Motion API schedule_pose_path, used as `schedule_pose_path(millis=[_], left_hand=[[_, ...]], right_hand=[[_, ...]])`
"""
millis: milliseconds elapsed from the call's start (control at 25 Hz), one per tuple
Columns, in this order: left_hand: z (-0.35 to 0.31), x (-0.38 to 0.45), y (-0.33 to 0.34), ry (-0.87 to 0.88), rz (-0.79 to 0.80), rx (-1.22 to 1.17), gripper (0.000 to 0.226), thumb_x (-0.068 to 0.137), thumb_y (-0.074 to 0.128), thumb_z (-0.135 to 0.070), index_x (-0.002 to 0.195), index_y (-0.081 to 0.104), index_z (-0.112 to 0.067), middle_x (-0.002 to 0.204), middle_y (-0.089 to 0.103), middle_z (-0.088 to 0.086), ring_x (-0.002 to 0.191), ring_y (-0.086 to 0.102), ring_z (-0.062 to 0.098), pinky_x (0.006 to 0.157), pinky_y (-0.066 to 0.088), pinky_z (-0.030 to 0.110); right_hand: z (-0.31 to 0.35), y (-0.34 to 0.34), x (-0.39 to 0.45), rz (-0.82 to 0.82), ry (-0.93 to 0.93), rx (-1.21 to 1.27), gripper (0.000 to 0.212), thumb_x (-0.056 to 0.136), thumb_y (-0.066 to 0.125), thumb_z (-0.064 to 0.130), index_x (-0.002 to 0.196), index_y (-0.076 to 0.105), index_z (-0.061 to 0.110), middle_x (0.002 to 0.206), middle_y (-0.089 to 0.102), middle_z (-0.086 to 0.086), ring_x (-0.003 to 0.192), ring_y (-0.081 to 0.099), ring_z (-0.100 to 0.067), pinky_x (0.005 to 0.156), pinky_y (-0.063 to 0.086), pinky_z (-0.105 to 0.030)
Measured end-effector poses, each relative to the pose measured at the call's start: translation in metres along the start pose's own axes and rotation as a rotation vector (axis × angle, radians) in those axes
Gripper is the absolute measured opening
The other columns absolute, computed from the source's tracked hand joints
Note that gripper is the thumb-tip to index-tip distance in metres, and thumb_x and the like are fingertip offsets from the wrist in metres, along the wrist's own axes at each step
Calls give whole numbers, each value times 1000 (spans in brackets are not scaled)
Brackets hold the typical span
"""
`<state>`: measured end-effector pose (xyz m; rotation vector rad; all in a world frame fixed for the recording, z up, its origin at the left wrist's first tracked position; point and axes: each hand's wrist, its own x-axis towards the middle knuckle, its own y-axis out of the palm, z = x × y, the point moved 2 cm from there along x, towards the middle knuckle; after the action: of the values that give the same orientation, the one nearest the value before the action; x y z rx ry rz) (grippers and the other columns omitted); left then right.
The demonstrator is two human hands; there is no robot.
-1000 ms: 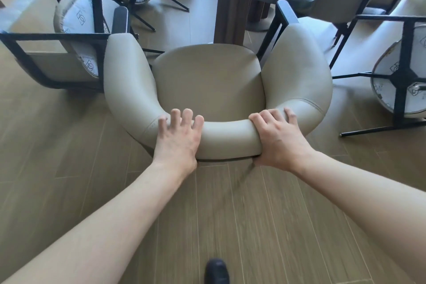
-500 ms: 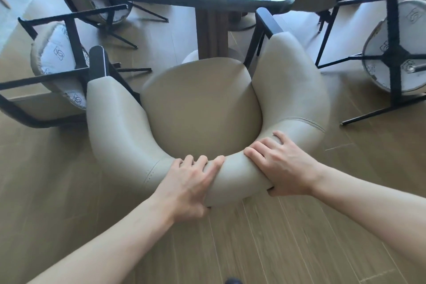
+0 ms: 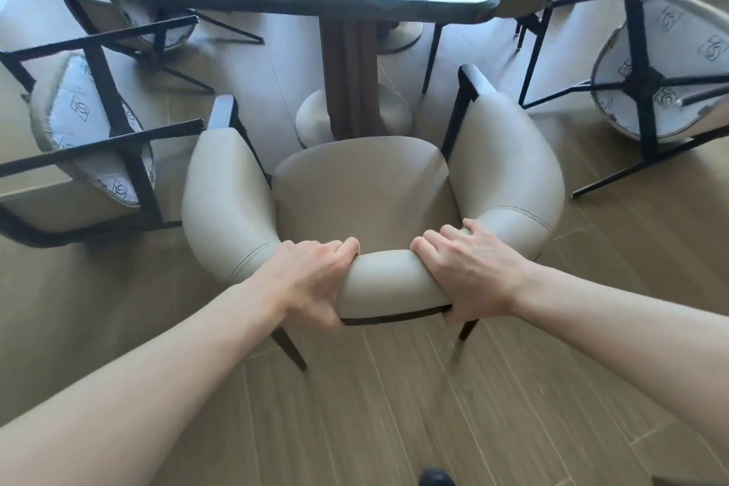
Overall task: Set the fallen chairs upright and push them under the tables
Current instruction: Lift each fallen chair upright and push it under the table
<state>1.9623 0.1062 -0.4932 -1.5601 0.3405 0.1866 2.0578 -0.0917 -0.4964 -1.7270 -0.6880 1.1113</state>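
Both hands clamp the backrest of the upright chair: left hand and right hand each curl their grip over its rim, facing the bench.

The beige chair is showing smooth, matt leather-like upholstery with stitched seams, on thin black metal legs. The table is gleaming with a glossy, reflective top, while the floor is looking like matt wood-grain planks. The tipped chair is showing a white printed fabric underside.
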Motion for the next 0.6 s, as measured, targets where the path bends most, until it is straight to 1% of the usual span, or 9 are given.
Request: schedule_pose_path(millis=[80, 160, 240, 320, 400, 520, 600], left_hand=[[13, -5, 2, 44, 8, 33, 65, 60, 70, -55, 108, 39, -24, 97, 59, -10, 84, 65, 23, 61, 44, 33], [26, -3, 1, 99, 21, 86, 65, 60, 71, -58, 103, 36, -24, 91, 57, -10, 75, 60, 23, 53, 31, 30], [40, -1, -2, 146, 34, 124, 67, 61, 73, -62, 97, 32, -25, 86, 54, -10, 66, 51, 22, 49, 22, 29], [61, -3, -4, 180, 28, 135, 67, 61, 75, -62, 96, 31, -24, 84, 53, -10, 62, 45, 21, 48, 20, 29], [88, -6, -7, 214, 15, 152, 66, 62, 76, -59, 96, 31, -24, 84, 52, -9, 59, 42, 20, 48, 20, 30], [134, -6, -5, 267, 10, 188, 68, 64, 77, -59, 98, 31, -23, 86, 55, -8, 65, 48, 24, 50, 23, 30], [160, -3, -5, 295, 38, 202, 68, 63, 76, -60, 99, 29, -25, 85, 51, -9, 67, 49, 24, 51, 24, 29]], right_hand=[[7, -2, 6, 17, -2, -14, 73, 58, 72, 46, 118, 42, 17, 101, 51, 3, 89, 52, -22, 89, 44, -46], [12, -7, 14, 45, 20, -20, 75, 57, 71, 50, 119, 42, 18, 103, 51, 4, 90, 52, -21, 89, 45, -44], [20, -14, 24, 64, 47, -14, 75, 57, 70, 54, 118, 43, 20, 102, 51, 5, 89, 53, -20, 84, 44, -40], [32, -24, 38, 83, 75, -7, 72, 58, 69, 54, 116, 44, 21, 101, 51, 6, 87, 53, -19, 80, 44, -38], [49, -36, 55, 93, 92, 7, 71, 58, 66, 55, 116, 44, 22, 101, 51, 6, 87, 53, -19, 80, 44, -38], [72, -53, 87, 74, 106, 36, 70, 58, 64, 58, 115, 44, 22, 102, 51, 6, 89, 53, -19, 79, 45, -38], [83, -62, 106, 76, 105, 55, 69, 60, 63, 58, 115, 42, 21, 102, 49, 5, 90, 52, -20, 80, 45, -38]])
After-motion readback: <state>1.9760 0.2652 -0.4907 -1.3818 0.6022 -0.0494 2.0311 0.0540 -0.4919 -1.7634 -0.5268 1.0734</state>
